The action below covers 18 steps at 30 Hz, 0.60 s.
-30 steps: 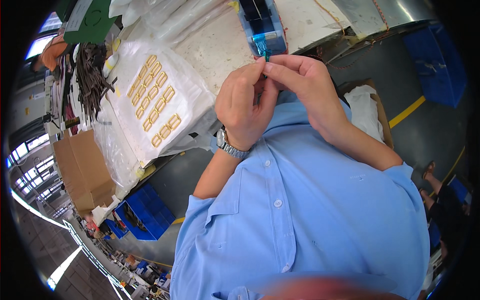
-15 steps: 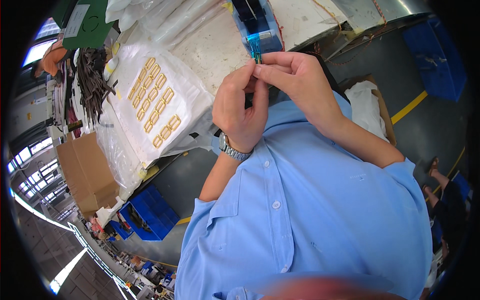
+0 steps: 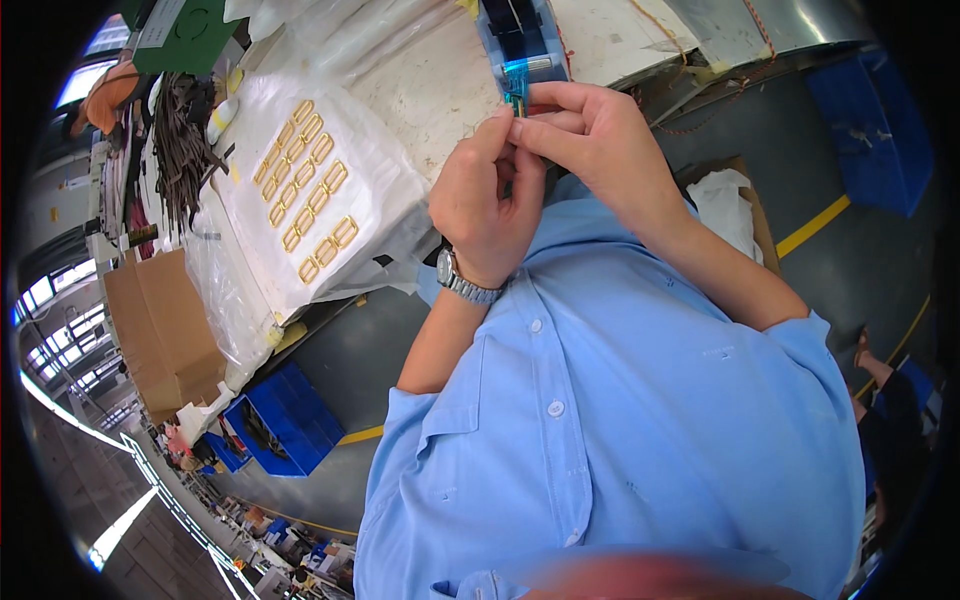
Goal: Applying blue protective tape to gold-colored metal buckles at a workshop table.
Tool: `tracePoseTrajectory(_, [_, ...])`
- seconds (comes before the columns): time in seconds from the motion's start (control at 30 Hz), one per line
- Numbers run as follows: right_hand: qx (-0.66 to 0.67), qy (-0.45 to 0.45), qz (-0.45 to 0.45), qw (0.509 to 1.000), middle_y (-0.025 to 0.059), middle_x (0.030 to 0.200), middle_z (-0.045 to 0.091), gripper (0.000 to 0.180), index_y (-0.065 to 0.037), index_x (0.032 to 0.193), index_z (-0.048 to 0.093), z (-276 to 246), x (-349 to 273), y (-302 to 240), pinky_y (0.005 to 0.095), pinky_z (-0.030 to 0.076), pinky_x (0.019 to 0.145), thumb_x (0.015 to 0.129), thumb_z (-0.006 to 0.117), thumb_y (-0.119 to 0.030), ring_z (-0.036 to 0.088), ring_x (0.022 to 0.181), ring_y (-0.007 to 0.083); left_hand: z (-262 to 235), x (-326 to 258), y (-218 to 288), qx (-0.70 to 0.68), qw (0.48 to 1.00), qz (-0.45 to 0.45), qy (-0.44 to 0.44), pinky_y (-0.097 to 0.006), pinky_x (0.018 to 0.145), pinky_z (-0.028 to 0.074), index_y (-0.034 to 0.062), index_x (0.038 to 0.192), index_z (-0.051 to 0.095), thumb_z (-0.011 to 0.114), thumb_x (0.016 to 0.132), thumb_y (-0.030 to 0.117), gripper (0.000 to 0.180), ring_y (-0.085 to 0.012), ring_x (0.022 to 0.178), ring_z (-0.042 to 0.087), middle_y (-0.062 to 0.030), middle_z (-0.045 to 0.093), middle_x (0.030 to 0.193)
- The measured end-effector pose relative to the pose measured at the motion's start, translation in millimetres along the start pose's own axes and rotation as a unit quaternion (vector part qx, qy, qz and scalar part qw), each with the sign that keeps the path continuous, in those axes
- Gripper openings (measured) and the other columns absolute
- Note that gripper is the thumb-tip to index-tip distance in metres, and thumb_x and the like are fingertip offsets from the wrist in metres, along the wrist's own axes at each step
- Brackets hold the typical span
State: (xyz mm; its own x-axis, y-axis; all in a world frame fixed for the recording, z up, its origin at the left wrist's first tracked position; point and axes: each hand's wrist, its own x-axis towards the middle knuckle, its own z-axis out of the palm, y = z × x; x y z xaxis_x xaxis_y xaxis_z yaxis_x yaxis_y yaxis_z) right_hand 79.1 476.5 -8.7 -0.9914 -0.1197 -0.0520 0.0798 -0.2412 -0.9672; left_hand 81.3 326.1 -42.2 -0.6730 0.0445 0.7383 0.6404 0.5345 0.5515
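In my head view, the left hand and right hand narrow to fingertip pinches on a shiny blue film strip at twelve o'clock. Its long axis runs twelve to six, from the tape dispenser. Toward half past ten, I can't read a green box's white label.
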Motion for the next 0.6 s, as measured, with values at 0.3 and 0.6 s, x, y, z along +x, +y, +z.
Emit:
tracePoseTrajectory(0.3, [0.032,0.007,0.028,0.999,0.006,0.093,0.08,0.031,0.007,0.117,0.075,-3,0,3,0.0225,0.054,0.072,0.098,0.073,-0.018,0.071,0.083,0.0065,-1,10,10,0.033,0.999,0.005,-0.026,-0.027,0.051,0.049,0.0004,0.114,0.074,0.081,0.083,-0.006,0.032,-0.0146,0.054,0.059,-0.0049,0.064,0.069])
tracePoseTrajectory(0.6, [0.043,0.03,0.05,0.997,-0.0004,0.079,0.074,0.033,0.005,0.115,0.076,-1,-13,14,0.0226,0.047,0.061,0.099,0.074,-0.023,0.062,0.071,0.0024,-11,15,33,0.039,0.995,-0.055,-0.07,-0.027,0.049,0.049,0.0028,0.108,0.073,0.079,0.085,-0.005,0.025,-0.0132,0.052,0.06,-0.0037,0.064,0.068])
